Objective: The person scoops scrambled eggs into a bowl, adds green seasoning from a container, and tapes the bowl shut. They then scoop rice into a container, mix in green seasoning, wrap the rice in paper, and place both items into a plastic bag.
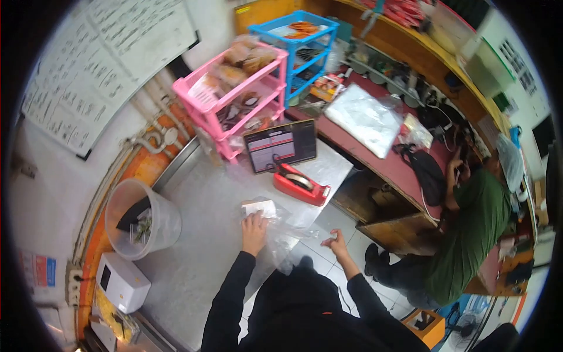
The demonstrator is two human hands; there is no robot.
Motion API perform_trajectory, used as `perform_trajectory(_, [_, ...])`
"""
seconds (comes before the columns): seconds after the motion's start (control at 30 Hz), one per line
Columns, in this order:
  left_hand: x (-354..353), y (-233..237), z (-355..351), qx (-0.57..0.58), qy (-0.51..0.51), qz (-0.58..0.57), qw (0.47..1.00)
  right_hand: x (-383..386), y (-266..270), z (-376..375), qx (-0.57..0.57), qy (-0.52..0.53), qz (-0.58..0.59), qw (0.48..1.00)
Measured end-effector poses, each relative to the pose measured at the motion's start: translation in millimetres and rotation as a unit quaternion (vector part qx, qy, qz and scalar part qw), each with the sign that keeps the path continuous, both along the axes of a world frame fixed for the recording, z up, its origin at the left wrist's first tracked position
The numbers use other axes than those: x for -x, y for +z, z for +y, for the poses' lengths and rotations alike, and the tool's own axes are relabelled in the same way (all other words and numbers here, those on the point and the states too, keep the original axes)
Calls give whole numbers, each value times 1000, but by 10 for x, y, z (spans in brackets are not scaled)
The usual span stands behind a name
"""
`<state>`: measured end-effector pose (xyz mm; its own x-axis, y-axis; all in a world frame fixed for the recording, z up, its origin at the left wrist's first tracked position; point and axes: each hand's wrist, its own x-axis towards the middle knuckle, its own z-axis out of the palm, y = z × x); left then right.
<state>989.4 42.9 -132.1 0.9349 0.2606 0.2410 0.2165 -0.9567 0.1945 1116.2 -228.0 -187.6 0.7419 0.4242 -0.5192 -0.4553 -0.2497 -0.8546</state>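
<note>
My left hand (pixel 254 233) lies with its fingers flat on a small white box (pixel 261 207) wrapped in a clear plastic bag (pixel 281 234). Loose film from the bag spreads to the right, over the edge of the metal table (pixel 202 220). Off that edge, my right hand (pixel 336 244) hangs in the air, fingers partly curled and apart, and I see nothing between them. Beyond the bag stands a red tape dispenser (pixel 301 185), with a tablet (pixel 280 145) showing a lit screen propped behind it.
On the left stand a clear plastic bucket (pixel 143 220) and a white device (pixel 123 283). Pink (pixel 231 97) and blue (pixel 293 50) racks rise at the back. At right, a person in a green shirt (pixel 472 234) is by the red-topped bench (pixel 375 161), which bears plastic sheets (pixel 365 119).
</note>
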Motion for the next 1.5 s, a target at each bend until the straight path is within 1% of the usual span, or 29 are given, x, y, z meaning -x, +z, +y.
perform_trajectory(0.07, [2, 21, 31, 33, -32, -14, 999, 259, 49, -198, -65, -30, 6, 997])
perform_trajectory(0.13, [72, -122, 50, 18, -72, -60, 995, 475, 110, -403, -70, -22, -12, 997])
perform_trajectory(0.17, [114, 108, -68, 65, -73, -17, 995, 586, 87, -529, -25, -10, -38, 999])
perform_trajectory(0.23, [248, 12, -209, 118, -115, -14, 986, 812, 351, -773, 36, -16, -53, 998])
perform_trajectory(0.3, [357, 205, -553, 172, -163, 27, 971, 1075, 560, -1132, 73, -30, -77, 994])
perform_trajectory(0.4, [471, 185, -1256, 144, -258, 46, 954, 1667, 659, -1824, 90, -70, -90, 989])
perform_trajectory(0.47, [598, 230, -1923, 385, -274, 139, 870, 2142, 713, -2349, 90, -92, -97, 987])
perform_trajectory(0.5, [666, 289, -2256, 384, -298, 143, 862, 2411, 768, -2631, 96, -109, -94, 985])
perform_trajectory(0.57, [804, 483, -2935, 163, -481, 135, 851, 2965, 813, -3232, 119, -162, -77, 977])
perform_trajectory(0.6, [936, 491, -3223, 158, -500, 138, 840, 3287, 789, -3531, 150, -213, -76, 962])
perform_trajectory(0.67, [1058, 357, -3787, 144, -572, 31, 807, 3871, 795, -4080, 206, -316, -94, 921])
perform_trajectory(0.7, [1153, -127, -3994, 293, -505, 150, 798, 4126, 900, -4281, 217, -379, -75, 897])
perform_trajectory(0.77, [1254, -38, -4570, 247, -574, 120, 771, 4595, 654, -4732, 129, -483, -97, 860])
perform_trajectory(0.8, [1326, 18, -4894, 213, -622, 94, 747, 4711, 661, -4913, 126, -493, -105, 854])
perform_trajectory(0.83, [1348, 26, -5181, 207, -631, 88, 742, 4812, 702, -5059, 102, -537, -97, 832])
perform_trajectory(0.9, [1352, -15, -5714, 120, -668, 104, 727, 4867, 792, -5315, 73, -592, -87, 798])
perform_trajectory(0.93, [1345, -7, -5987, 115, -671, 103, 725, 4840, 788, -5463, 69, -596, -89, 795])
perform_trajectory(1.0, [1309, 42, -6503, 178, -709, 26, 682, 4731, 755, -5764, 20, -614, -128, 779])
perform_trajectory(1.03, [1310, 56, -6718, 175, -709, 26, 682, 4652, 800, -5912, 16, -614, -128, 779])
perform_trajectory(1.1, [1262, 54, -7131, 203, -660, 108, 715, 4484, 907, -6244, -17, -613, -157, 774])
perform_trajectory(1.13, [1176, -94, -7314, 203, -658, 104, 718, 4420, 868, -6450, -19, -609, -160, 777])
perform_trajectory(1.2, [959, -518, -7686, 143, -702, 79, 693, 4321, 744, -6888, -12, -599, -183, 780])
perform_trajectory(1.23, [866, -536, -7913, 143, -697, 71, 699, 4281, 703, -7113, -13, -592, -189, 784])
perform_trajectory(1.3, [673, -496, -8351, 106, -657, 100, 740, 4263, 620, -7539, 15, -617, -155, 771])
perform_trajectory(1.33, [566, -446, -8521, 108, -647, 101, 748, 4291, 619, -7708, 53, -614, -146, 774])
perform_trajectory(1.37, [403, -331, -8763, 188, -576, 152, 781, 4312, 637, -7909, 93, -609, -141, 775])
perform_trajectory(1.4, [173, -184, -9041, 266, -500, 195, 801, 4326, 591, -8118, 75, -609, -147, 776])
perform_trajectory(1.47, [-238, 146, -9456, 350, -510, 114, 778, 4343, 502, -8438, 48, -604, -144, 783])
perform_trajectory(1.5, [-460, 217, -9653, 335, -487, 148, 792, 4357, 481, -8568, 38, -632, -119, 765])
